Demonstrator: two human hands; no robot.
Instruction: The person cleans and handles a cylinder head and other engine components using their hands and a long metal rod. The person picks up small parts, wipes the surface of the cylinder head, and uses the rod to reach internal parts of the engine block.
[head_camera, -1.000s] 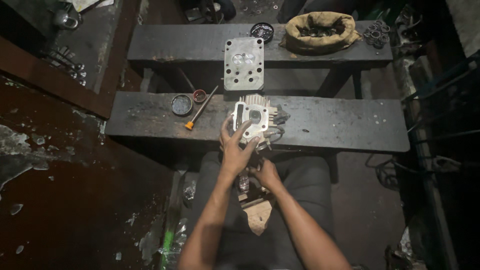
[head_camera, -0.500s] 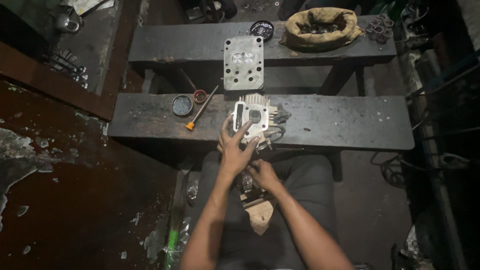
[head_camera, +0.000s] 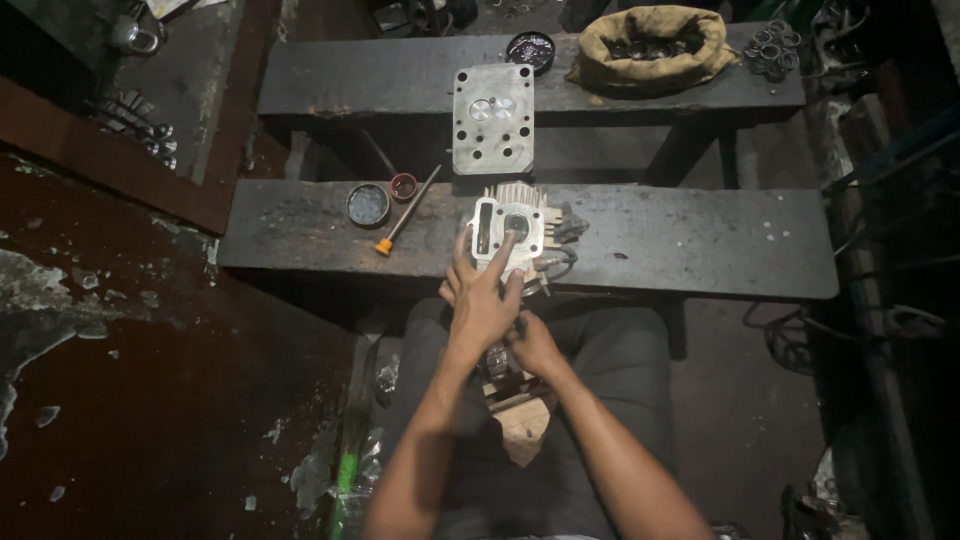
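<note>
Fingers of the left hand (head_camera: 480, 300) spread over a pale, finned metal cylinder head (head_camera: 508, 228), pressing it at the near edge of the dark wooden tabletop (head_camera: 680, 240). Right hand (head_camera: 533, 343), below it, grips something small I cannot make out. An orange-handled screwdriver (head_camera: 405, 214) lies left, beside two small round tins (head_camera: 380, 198); a flat grey metal plate (head_camera: 491, 118) rests beyond. The head seems steadied for fitting work; further handling would call for a firm hold.

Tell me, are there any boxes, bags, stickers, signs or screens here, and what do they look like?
No signs, screens or stickers that I can make out.
Sack: far bench, right end; tan cloth, mouth rolled open, dark round parts inside.
Round tin: near bench, left part; dark, shallow, open.
Small red cup: just right of the tin.
Dark bowl: far bench, left of the sack.
</note>
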